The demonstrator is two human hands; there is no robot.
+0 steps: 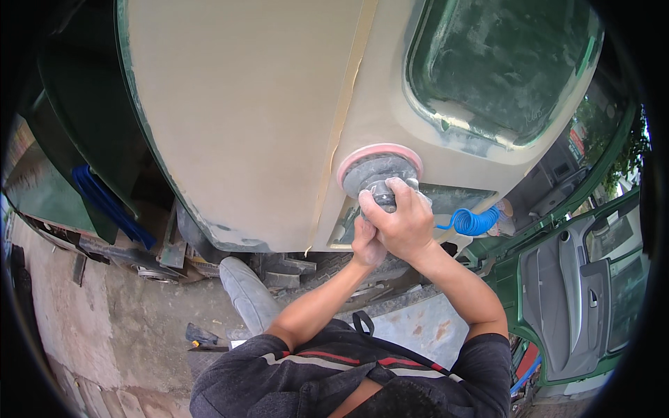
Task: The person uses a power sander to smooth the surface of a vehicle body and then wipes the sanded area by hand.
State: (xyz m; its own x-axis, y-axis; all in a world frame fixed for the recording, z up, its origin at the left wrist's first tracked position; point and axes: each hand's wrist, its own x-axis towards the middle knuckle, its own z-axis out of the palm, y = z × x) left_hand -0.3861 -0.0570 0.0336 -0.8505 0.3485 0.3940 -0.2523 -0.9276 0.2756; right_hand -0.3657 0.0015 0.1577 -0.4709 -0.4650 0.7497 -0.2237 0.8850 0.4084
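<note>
Both my hands grip a grey round pneumatic sander (378, 167) with a pink pad, held against the beige-primed vehicle panel (237, 118). My right hand (408, 223) wraps over the sander's body, fingers curled around its top. My left hand (367, 240) is closed on the tool's lower part, beneath the right. A blue coiled hose (475, 220) runs to the right from the sander. A strip of tan tape (346, 97) runs down the panel left of the pad. Above is a rounded green-tinted recess (502, 63) with scuffed edges; a smaller one lies partly behind the sander.
A green car door (578, 299) with grey trim stands at the right. Dark green body parts (83, 139) and a blue cloth (111, 209) are at the left. The concrete floor (90, 306) shows below, along with my bent knee (247, 285) and a pale metal sheet (418, 317).
</note>
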